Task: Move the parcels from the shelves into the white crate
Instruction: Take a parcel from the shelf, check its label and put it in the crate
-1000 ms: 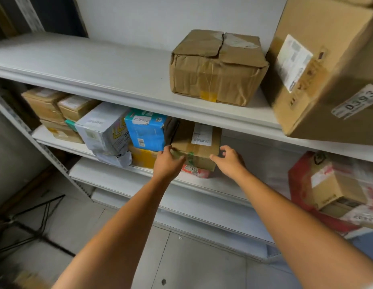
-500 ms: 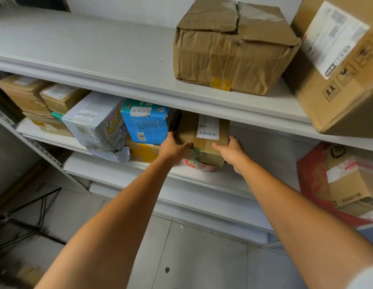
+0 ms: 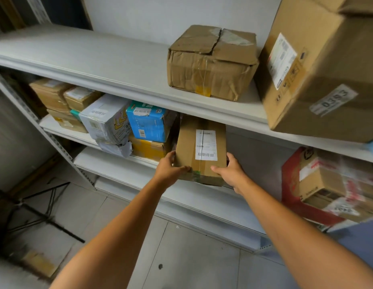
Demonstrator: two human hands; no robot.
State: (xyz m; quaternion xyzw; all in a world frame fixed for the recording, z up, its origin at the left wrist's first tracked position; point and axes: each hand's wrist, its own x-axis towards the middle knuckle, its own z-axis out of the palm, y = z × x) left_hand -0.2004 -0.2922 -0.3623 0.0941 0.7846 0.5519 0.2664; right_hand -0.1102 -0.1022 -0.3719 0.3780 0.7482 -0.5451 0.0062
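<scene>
Brown cardboard parcel [image 3: 200, 151] with a white label sits at the front edge of the middle shelf [image 3: 123, 174], gripped at its near corners by left hand [image 3: 168, 170] and right hand [image 3: 231, 172].

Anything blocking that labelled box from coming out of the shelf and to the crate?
Nothing visible in front. The left hand and right hand grip the box; a blue box sits close on its left. The crate is not in view.
</scene>
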